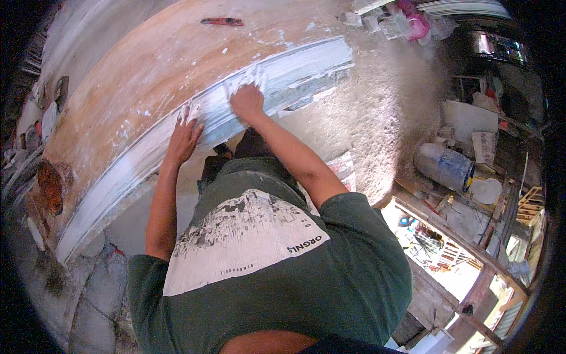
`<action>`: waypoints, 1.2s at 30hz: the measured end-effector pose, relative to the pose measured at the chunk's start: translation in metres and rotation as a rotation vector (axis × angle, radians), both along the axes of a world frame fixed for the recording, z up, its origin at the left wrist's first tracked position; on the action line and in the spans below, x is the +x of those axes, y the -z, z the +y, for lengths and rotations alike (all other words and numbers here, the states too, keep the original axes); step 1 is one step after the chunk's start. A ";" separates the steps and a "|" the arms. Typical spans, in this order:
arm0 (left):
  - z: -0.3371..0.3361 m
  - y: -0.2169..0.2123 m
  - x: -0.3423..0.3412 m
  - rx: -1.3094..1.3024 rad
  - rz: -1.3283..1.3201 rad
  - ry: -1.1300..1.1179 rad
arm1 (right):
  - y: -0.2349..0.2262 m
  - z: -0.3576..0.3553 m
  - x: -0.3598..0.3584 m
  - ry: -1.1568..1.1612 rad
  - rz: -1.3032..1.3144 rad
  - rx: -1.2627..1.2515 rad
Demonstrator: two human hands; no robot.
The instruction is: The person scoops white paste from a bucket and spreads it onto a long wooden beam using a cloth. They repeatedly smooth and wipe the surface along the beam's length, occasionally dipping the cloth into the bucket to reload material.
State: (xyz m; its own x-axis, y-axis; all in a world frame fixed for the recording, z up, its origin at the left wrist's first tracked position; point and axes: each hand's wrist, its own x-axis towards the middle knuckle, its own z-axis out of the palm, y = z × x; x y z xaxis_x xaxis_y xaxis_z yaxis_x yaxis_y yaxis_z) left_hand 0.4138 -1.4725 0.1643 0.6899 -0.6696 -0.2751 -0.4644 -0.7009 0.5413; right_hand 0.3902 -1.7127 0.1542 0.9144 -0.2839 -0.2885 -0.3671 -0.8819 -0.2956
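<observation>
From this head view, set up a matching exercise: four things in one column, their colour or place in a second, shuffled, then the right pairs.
Things:
1. right hand
2. left hand
3. barrel
4. red tool

Descriptions:
A. lies on its side at the right, blue-grey
B. at the top of the wooden board
C. pressed on the wet white plaster strip
D. fingers spread on the strip, lower down

Pairs: 1-C, 2-D, 3-A, 4-B
</observation>
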 end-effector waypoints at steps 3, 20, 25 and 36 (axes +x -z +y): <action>-0.019 -0.014 -0.007 -0.066 0.005 -0.066 | 0.032 -0.061 0.020 0.198 0.012 -0.160; -0.134 -0.012 -0.065 -0.391 0.081 -1.099 | 0.031 -0.279 -0.036 -0.575 0.235 -0.188; -0.153 -0.015 -0.071 -0.458 0.111 -1.169 | 0.063 -0.163 0.006 -1.098 0.136 0.172; -0.155 -0.067 -0.129 -0.606 0.101 -1.625 | 0.074 -0.279 0.039 -1.558 0.223 -0.200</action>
